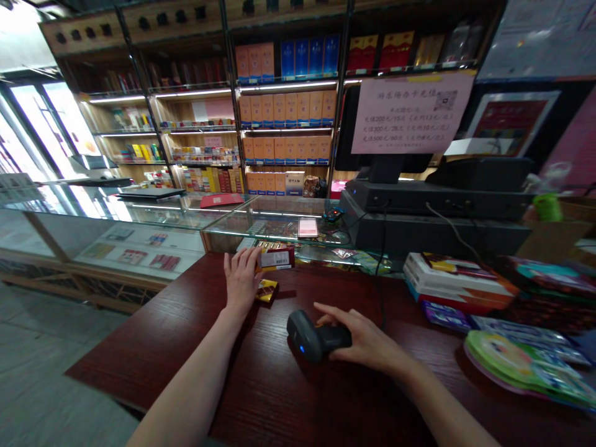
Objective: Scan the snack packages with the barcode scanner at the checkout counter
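the left grip (242, 273) is closed on a dark red snack pack (278, 259), its fingers over the pack's left end, near the far left corner of the wooden table (186, 347). the pack's white barcode label faces the camera. a yellow and brown packet (267, 291) lies on the table just below it, its left end partly hidden by the left grip. the right grip (361, 335) is closed around the handle of a dark barcode scanner (307, 338), over the middle of the table; its index finger reaches out toward the scanner's head, which points left and shows a blue light. whether the scanner touches the table, i cannot tell.

toward the table's far right, a white and orange box (447, 285) carries flat snack packs, with a purple packet (446, 316) just in front of it. round green packaging (500, 360) lies nearer, by the right edge. beyond the far edge stand a glass display case (228, 226) and a monitor (347, 124) with a pink sign (410, 118) on it.
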A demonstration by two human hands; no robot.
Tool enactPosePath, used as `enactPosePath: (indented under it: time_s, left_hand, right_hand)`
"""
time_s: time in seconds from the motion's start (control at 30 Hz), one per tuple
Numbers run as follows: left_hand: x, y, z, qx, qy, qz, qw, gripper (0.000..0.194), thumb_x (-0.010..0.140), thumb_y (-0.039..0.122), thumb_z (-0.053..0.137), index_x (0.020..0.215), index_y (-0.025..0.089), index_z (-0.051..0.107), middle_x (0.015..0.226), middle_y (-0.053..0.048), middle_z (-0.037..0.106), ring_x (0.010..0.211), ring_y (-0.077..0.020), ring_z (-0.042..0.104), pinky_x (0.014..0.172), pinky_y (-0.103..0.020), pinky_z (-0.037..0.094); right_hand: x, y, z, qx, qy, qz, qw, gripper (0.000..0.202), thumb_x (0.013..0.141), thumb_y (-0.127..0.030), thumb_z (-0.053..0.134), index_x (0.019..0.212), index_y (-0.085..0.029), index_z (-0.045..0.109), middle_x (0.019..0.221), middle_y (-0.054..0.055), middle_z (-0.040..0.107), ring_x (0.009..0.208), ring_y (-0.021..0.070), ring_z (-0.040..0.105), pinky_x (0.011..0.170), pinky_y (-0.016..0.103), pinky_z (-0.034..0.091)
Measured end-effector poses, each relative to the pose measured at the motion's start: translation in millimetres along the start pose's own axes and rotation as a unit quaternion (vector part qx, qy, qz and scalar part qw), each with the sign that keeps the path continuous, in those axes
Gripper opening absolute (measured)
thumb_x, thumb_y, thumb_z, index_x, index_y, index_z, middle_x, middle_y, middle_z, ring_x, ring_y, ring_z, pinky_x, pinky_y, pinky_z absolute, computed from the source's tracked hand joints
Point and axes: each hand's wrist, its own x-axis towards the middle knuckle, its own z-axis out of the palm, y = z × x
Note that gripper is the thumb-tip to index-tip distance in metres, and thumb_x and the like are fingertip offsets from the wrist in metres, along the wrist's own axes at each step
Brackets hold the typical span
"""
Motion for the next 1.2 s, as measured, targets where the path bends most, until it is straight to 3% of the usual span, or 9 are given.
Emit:
enactPosePath:
  time_s: [0.23,0.37,0.53,0.7,0.8,0.93,1.07,1.2]
  left_hand:
    - [0,4,-3.3,-0.012,0.008,0.011,1.000,0.068,0.081,0.016,0.069,0.143,0.026,0.045,0.138,-0.009,0.061,0.134,-0.0300,0.048,0.123,-0.056,0.013]
    - [2,8,-6.5,-0.017,0.006,0.019,1.000,0.069,0.080,0.014,0.068,0.143,0.026,0.045,0.138,-0.009,0.060,0.134,-0.0297,0.049,0.123,-0.056,0.013]
    - [2,14,-6.7,-0.024,0.016,0.037,0.999,0.063,0.082,0.013,0.066,0.140,0.026,0.049,0.137,-0.008,0.062,0.132,-0.0290,0.051,0.123,-0.055,0.013]
    - [1,23,-7.7,-0.042,0.028,0.077,0.996,0.061,0.083,0.014,0.066,0.141,0.026,0.049,0.136,-0.007,0.063,0.132,-0.0282,0.051,0.124,-0.054,0.012]
    - [0,28,-8.1,-0.055,0.039,0.101,0.993,0.059,0.085,0.016,0.064,0.141,0.026,0.049,0.136,-0.007,0.063,0.131,-0.0272,0.052,0.124,-0.052,0.012]
    - [-1,34,-8.6,-0.070,0.052,0.135,0.987,0.057,0.088,0.018,0.062,0.143,0.026,0.048,0.137,-0.006,0.063,0.133,-0.0259,0.051,0.125,-0.052,0.009]
    - [-2,39,-8.9,-0.078,0.061,0.156,0.983,0.055,0.089,0.018,0.060,0.142,0.026,0.048,0.137,-0.006,0.063,0.134,-0.0243,0.050,0.126,-0.050,0.008]
    - [-4,41,-9.0,-0.075,0.049,0.159,0.983,0.056,0.089,0.016,0.059,0.143,0.026,0.047,0.137,-0.006,0.062,0.135,-0.0237,0.049,0.126,-0.051,0.008]
  right_hand:
    - [-1,3,0,0.012,0.010,-0.018,1.000,0.094,0.068,-0.030,0.084,0.150,-0.039,0.039,0.128,0.001,0.066,0.114,0.0260,0.060,0.104,0.041,0.037]
    - [2,3,-3,0.122,0.016,-0.006,0.992,0.080,0.076,-0.043,0.078,0.148,-0.035,0.044,0.131,0.005,0.065,0.116,0.0261,0.060,0.103,0.042,0.041]
    - [24,10,-11,0.260,0.131,0.057,0.955,0.061,0.089,-0.054,0.060,0.140,-0.022,0.052,0.121,0.011,0.070,0.109,0.0247,0.065,0.094,0.040,0.049]
    - [49,14,-20,0.370,0.203,0.165,0.892,0.051,0.091,-0.053,0.058,0.130,-0.021,0.056,0.107,0.011,0.075,0.088,0.0197,0.072,0.068,0.027,0.051]
    - [57,5,-26,0.426,0.200,0.192,0.861,0.041,0.095,-0.049,0.057,0.125,-0.021,0.057,0.104,0.011,0.075,0.082,0.0165,0.073,0.061,0.021,0.050]
    - [63,-11,-31,0.492,0.157,0.220,0.828,0.044,0.098,-0.050,0.053,0.128,-0.018,0.051,0.097,0.013,0.075,0.072,0.0159,0.074,0.056,0.019,0.051]
    - [67,-18,-31,0.522,0.116,0.221,0.815,0.046,0.100,-0.054,0.047,0.124,-0.016,0.052,0.090,0.014,0.076,0.067,0.0165,0.074,0.051,0.018,0.050]
    - [68,-15,-28,0.530,0.115,0.217,0.812,0.042,0.097,-0.054,0.054,0.116,-0.017,0.053,0.086,0.012,0.076,0.067,0.0164,0.074,0.050,0.017,0.050]
